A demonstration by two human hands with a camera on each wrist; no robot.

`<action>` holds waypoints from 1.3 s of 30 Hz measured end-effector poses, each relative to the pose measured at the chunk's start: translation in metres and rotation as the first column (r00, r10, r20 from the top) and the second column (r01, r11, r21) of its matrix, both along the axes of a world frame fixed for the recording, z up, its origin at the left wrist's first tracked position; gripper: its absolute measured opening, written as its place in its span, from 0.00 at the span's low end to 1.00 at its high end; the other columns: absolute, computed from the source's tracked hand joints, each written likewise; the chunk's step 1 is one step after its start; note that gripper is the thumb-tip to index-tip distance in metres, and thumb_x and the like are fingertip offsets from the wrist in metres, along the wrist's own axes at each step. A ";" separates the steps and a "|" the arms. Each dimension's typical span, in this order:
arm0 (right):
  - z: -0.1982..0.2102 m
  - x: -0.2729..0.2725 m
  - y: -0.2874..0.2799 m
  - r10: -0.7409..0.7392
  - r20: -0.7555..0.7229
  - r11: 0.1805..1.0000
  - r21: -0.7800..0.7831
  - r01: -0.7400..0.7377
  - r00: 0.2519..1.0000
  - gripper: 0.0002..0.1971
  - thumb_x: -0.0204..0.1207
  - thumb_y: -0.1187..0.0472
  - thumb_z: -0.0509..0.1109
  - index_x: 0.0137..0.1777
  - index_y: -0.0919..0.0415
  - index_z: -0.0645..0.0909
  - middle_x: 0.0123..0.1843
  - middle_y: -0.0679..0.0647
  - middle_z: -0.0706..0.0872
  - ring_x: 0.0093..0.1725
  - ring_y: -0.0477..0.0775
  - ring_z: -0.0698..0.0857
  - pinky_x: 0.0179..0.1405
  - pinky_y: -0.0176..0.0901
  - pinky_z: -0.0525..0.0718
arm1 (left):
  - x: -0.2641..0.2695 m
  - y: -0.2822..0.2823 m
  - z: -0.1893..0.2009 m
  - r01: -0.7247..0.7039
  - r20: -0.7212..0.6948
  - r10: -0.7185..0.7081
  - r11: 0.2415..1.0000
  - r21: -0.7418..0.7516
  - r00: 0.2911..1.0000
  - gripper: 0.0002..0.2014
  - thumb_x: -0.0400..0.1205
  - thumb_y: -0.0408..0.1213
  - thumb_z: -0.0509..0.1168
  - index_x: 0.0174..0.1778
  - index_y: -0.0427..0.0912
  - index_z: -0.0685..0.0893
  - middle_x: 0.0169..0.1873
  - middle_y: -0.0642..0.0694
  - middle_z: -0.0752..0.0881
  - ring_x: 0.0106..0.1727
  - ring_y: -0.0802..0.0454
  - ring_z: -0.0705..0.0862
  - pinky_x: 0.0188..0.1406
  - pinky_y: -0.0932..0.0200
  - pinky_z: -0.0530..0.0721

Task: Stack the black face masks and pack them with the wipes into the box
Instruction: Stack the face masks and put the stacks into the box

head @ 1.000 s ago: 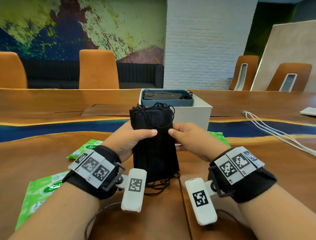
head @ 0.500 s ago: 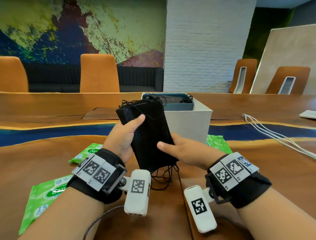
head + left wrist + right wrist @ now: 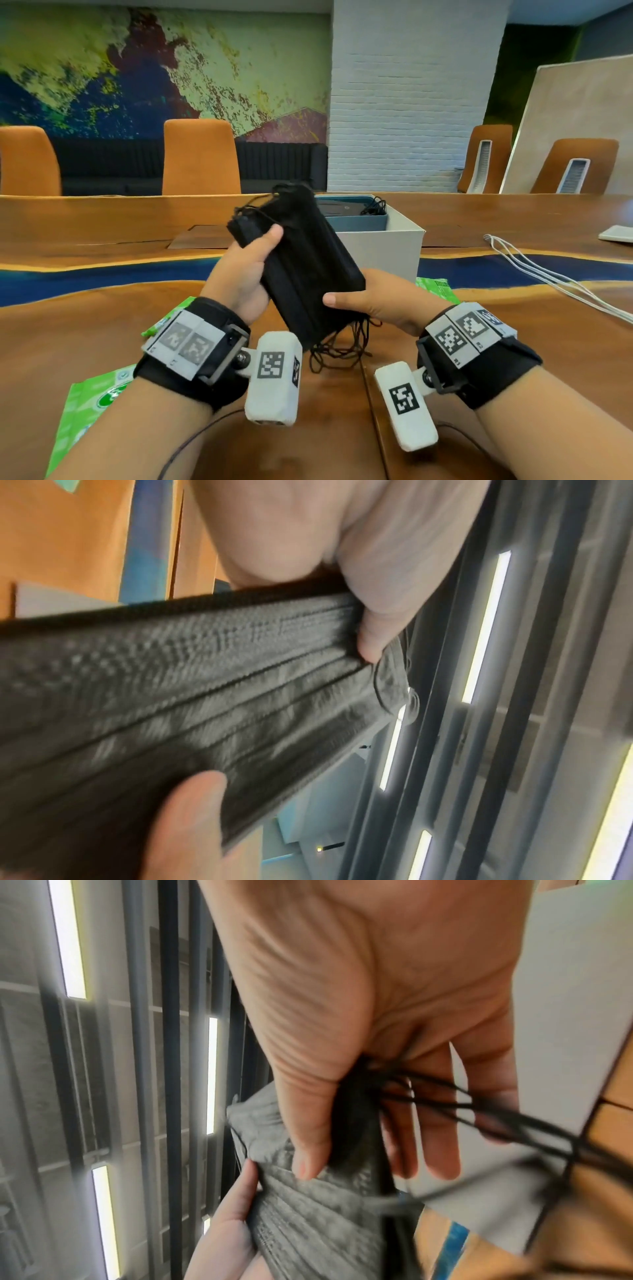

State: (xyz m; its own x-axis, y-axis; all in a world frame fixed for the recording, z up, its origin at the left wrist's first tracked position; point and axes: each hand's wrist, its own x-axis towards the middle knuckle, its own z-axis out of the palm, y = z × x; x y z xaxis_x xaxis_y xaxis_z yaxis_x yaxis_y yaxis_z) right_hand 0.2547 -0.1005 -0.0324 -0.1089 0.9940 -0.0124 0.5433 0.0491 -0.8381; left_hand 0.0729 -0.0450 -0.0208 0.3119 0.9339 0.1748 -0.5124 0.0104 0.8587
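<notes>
Both hands hold the stack of black face masks (image 3: 301, 263) above the desk (image 3: 513, 342), tilted toward eleven o'clock. The left hand (image 3: 239, 277) clamps its upper end and the right hand (image 3: 370, 301) its lower end, likely to square it. The white box (image 3: 380, 250) stands open at twelve o'clock; wipes packets (image 3: 92, 404) lie at eight.

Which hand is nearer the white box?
Right. The right hand holds the mask stack's lower end just before the white box; the left hand grips farther left.
</notes>
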 end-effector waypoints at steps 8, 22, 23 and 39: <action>0.023 0.005 0.001 -0.020 -0.506 0.992 0.095 0.078 0.863 0.20 0.75 0.65 0.72 0.65 0.55 0.75 0.62 0.59 0.84 0.55 0.54 0.87 0.50 0.47 0.88 | 0.010 0.016 0.037 -0.132 0.169 0.161 0.976 -0.173 0.972 0.19 0.86 0.47 0.58 0.65 0.37 0.79 0.57 0.40 0.87 0.52 0.46 0.87 0.40 0.50 0.84; 0.067 0.027 0.001 -0.239 -0.682 0.876 0.156 0.457 0.691 0.05 0.84 0.64 0.61 0.48 0.58 0.77 0.41 0.56 0.83 0.31 0.49 0.84 0.21 0.32 0.83 | 0.012 0.016 0.059 -0.078 -0.185 0.107 0.984 0.160 0.977 0.08 0.82 0.31 0.66 0.54 0.45 0.79 0.46 0.45 0.86 0.35 0.54 0.88 0.24 0.65 0.84; 0.071 0.029 0.002 -0.258 -0.655 0.872 0.158 0.463 0.710 0.05 0.84 0.64 0.61 0.47 0.57 0.76 0.42 0.56 0.83 0.33 0.51 0.84 0.22 0.32 0.83 | 0.011 0.018 0.059 -0.054 -0.263 0.107 0.978 0.201 0.959 0.10 0.82 0.30 0.65 0.56 0.45 0.78 0.47 0.45 0.86 0.34 0.55 0.88 0.21 0.67 0.82; 0.109 0.062 0.081 -0.488 -0.661 0.852 -0.218 0.477 0.570 0.12 0.85 0.66 0.55 0.41 0.70 0.74 0.25 0.59 0.81 0.11 0.45 0.75 0.10 0.29 0.74 | 0.015 0.071 0.058 -0.058 -0.599 0.108 0.993 0.102 0.794 0.30 0.82 0.63 0.53 0.71 0.45 0.77 0.66 0.44 0.80 0.71 0.42 0.72 0.74 0.44 0.66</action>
State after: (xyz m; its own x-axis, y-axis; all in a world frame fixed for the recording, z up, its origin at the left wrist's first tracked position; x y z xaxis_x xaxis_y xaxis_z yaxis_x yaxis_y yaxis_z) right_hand 0.3167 -0.0199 0.0771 0.4035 0.9020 -0.1532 -0.2279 -0.0630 -0.9716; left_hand 0.0880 0.0263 0.0377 0.2991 0.9530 0.0477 0.1128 -0.0850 0.9900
